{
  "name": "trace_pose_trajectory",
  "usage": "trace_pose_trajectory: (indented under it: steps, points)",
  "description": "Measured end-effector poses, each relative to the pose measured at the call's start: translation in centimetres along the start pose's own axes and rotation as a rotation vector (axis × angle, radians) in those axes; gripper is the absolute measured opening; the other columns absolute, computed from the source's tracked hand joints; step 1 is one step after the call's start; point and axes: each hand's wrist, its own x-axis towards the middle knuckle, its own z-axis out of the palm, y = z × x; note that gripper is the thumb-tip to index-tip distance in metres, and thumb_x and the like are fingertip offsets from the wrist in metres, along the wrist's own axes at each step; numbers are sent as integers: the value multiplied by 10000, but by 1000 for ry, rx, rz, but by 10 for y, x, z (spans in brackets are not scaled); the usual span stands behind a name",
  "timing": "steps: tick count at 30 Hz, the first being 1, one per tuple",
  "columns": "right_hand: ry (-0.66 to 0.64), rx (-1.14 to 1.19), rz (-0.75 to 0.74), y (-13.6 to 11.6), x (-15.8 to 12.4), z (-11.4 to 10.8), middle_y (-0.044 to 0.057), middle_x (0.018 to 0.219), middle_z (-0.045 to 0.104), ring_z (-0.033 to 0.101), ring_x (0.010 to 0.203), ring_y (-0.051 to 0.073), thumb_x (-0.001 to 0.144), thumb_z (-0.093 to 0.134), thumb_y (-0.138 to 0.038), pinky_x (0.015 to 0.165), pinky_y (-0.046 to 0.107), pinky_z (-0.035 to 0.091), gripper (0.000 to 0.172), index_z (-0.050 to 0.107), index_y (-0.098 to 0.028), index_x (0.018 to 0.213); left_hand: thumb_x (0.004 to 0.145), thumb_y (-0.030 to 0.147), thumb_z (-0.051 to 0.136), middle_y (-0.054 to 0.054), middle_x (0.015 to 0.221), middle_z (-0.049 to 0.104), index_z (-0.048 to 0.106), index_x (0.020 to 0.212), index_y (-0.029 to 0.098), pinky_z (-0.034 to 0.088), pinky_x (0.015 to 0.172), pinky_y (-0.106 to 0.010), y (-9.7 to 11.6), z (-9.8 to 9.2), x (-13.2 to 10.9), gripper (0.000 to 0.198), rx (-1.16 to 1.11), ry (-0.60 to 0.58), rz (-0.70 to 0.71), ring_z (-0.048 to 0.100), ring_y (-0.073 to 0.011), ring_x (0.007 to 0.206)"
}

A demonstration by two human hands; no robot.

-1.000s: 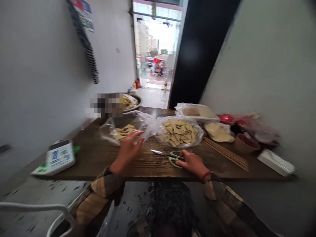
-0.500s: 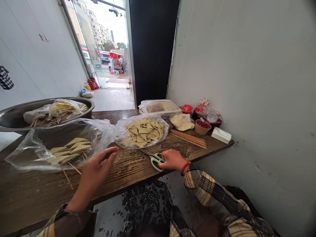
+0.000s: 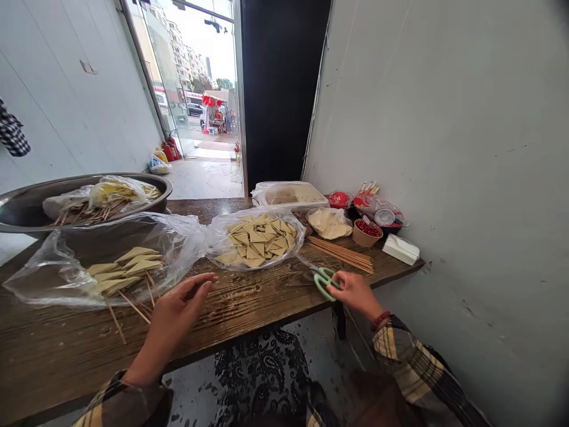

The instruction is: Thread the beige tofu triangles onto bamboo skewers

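Observation:
My right hand (image 3: 352,292) grips the green handles of a pair of scissors (image 3: 319,274), whose blades point toward a clear bag of tan triangular slices (image 3: 258,238). My left hand (image 3: 178,314) hovers open over the dark wooden table (image 3: 249,296), fingers stretched toward a second clear bag (image 3: 111,261) that holds triangles threaded on wooden skewers. A bundle of bare bamboo skewers (image 3: 340,252) lies just beyond the scissors.
A large metal basin (image 3: 26,207) with bagged skewers stands at the back left. At the back right are a plastic tray (image 3: 288,194), a bag of flat sheets (image 3: 328,222), a paper cup of red bits (image 3: 367,231), red packets and a white box (image 3: 401,249). The grey wall rises close on the right.
My right hand has slid the scissors to the right along the table's front edge. My left hand has stayed by the skewered bag. The view swung left earlier, then held.

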Motion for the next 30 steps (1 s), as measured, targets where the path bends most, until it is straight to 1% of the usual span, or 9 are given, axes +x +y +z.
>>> trace_pose_trajectory:
  steps: [5, 9, 15, 18, 20, 22, 25, 28, 30]
  points:
    - [111, -93, 172, 74, 21, -28, 57, 737, 682, 604, 676, 199, 835, 513, -515, 560, 261, 307, 362, 687, -208, 917, 777, 579, 556, -48, 980, 746, 680, 1016, 213, 541, 729, -274, -3, 1, 0, 454, -49, -21, -16, 706, -224, 880]
    - [92, -127, 243, 123, 37, -49, 109, 736, 690, 626, 712, 233, 785, 582, -467, 596, 293, 345, 312, 719, -197, 862, 780, 559, 557, -54, 920, 752, 679, 1019, 197, 541, 730, -293, -4, 3, 0, 451, -67, -5, -12, 708, -225, 847]
    - [85, -117, 314, 154, 44, -49, 244, 763, 662, 611, 586, 260, 818, 438, -521, 570, 399, 355, 449, 741, -191, 789, 822, 477, 526, -71, 846, 745, 690, 991, 152, 537, 711, -317, 0, -3, -8, 401, -72, 45, 8, 683, -202, 743]
    - [230, -12, 346, 147, 60, -37, 256, 802, 672, 587, 608, 274, 799, 404, -534, 600, 424, 372, 444, 735, -250, 880, 841, 429, 519, -94, 855, 736, 685, 1004, 123, 532, 709, -318, -2, -17, -7, 384, -81, 76, 19, 674, -200, 740]
    - [278, 96, 270, 118, 71, -33, 242, 880, 687, 600, 681, 278, 816, 355, -531, 647, 425, 388, 455, 734, -285, 867, 850, 426, 509, -96, 889, 734, 673, 1038, 124, 531, 729, -318, -7, -32, -5, 392, -66, 145, -2, 674, -196, 762]
    - [242, 227, 127, 67, 77, -34, 216, 886, 695, 621, 725, 260, 824, 388, -534, 669, 400, 402, 426, 732, -290, 882, 856, 424, 503, -92, 947, 729, 667, 1047, 141, 531, 754, -320, -13, -50, -3, 379, -16, 234, 6, 672, -194, 800]
    - [68, 358, -74, -39, 75, -36, 136, 728, 690, 629, 669, 238, 856, 346, -529, 664, 369, 436, 475, 736, -258, 858, 871, 395, 484, -93, 1052, 704, 668, 1026, 159, 509, 860, -341, -27, -80, 3, 337, 165, 368, 104, 648, -205, 946]
    - [-6, 510, -469, -153, 63, -29, 73, 941, 730, 658, 902, 231, 921, 339, -464, 827, 365, 474, 449, 734, -252, 907, 887, 349, 454, -100, 1160, 663, 652, 1073, 160, 429, 1006, -391, -45, -107, 12, 331, 406, 453, 222, 575, -224, 1117]
    - [-16, 618, -725, -221, 58, -16, 59, 1085, 711, 643, 1016, 209, 959, 347, -399, 927, 367, 463, 424, 738, -239, 926, 891, 326, 447, -101, 1237, 627, 637, 1119, 157, 381, 1058, -412, -58, -120, 21, 342, 546, 439, 256, 529, -233, 1189]
